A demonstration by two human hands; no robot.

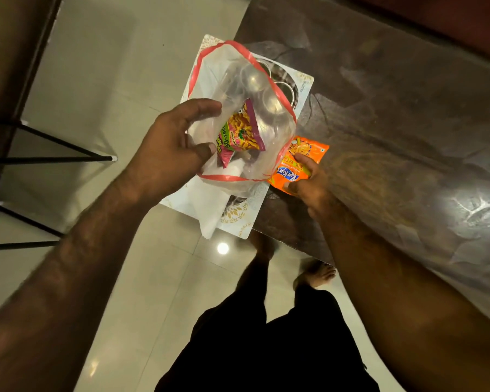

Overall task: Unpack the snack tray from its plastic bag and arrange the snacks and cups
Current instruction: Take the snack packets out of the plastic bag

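Note:
A clear plastic bag (212,77) with a red rim stands open over a white patterned tray (304,86) at the table's near-left corner. My left hand (167,148) grips the bag's left edge and holds its mouth wide. Inside the bag lie a pink snack packet (242,131) and clear plastic cups (255,80). My right hand (306,182) pinches an orange snack packet (309,149) just outside the bag's right rim, above the table. Metal rims (287,89) show on the tray behind the bag; what they belong to is hidden.
The dark glossy table (393,123) stretches right and back from the tray. Pale floor tiles (96,66) lie to the left, with thin black stand legs (54,158) at the left edge. My bare feet (320,274) and dark clothing are below the table edge.

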